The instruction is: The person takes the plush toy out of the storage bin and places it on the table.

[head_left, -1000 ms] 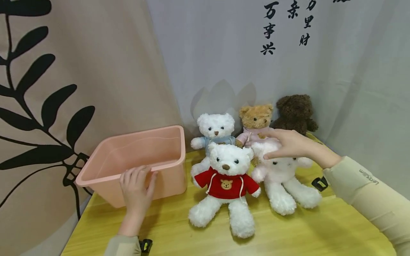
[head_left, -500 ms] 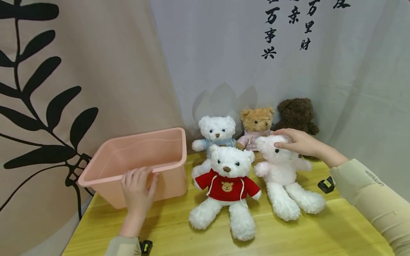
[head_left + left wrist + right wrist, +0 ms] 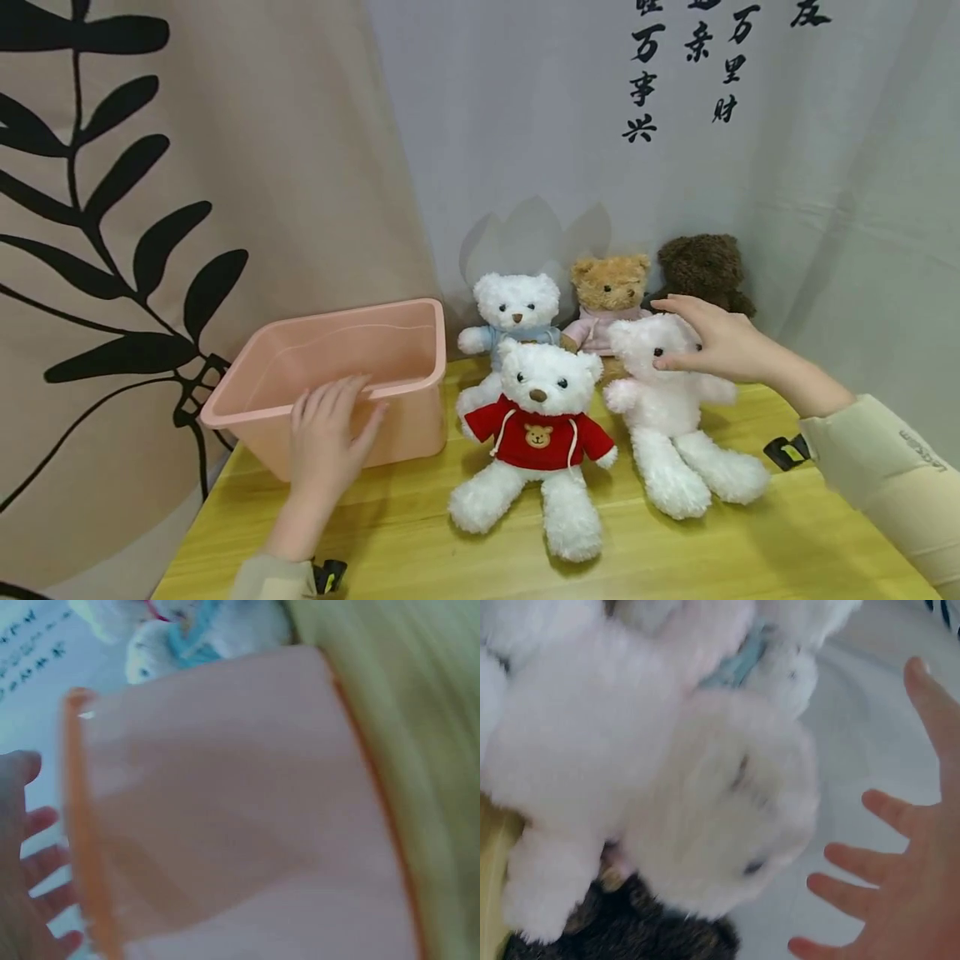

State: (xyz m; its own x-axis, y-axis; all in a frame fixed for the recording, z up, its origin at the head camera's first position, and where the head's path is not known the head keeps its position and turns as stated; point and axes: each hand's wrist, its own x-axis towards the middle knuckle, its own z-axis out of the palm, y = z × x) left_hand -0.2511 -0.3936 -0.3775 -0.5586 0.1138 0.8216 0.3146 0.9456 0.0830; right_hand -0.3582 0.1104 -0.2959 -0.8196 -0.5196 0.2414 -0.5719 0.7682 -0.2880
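My left hand (image 3: 326,442), fingers relaxed, is at the near rim of a pink plastic bin (image 3: 405,425). In the left wrist view its fingers (image 3: 45,862) are spread beside the rim; contact is unclear. My right hand (image 3: 723,342) is open beside the head of a pale pink plush bear (image 3: 663,404). The right wrist view shows its spread fingers (image 3: 855,859) apart from that bear's head (image 3: 727,787). Left of this bear sits a white plush bear in a red hoodie (image 3: 536,437). Nothing is held in either hand.
Behind sit a white bear in blue (image 3: 517,304), a tan bear in pale pink (image 3: 609,287) and a dark brown bear (image 3: 701,267), partly hidden. All stand on a yellow wood-grain table (image 3: 405,542), with a printed curtain (image 3: 525,125) behind.
The pale pink bear's bowed head has come upright, and my right hand has drawn off it to the right. My left hand has loosened slightly at the bin rim. The head view has shifted.
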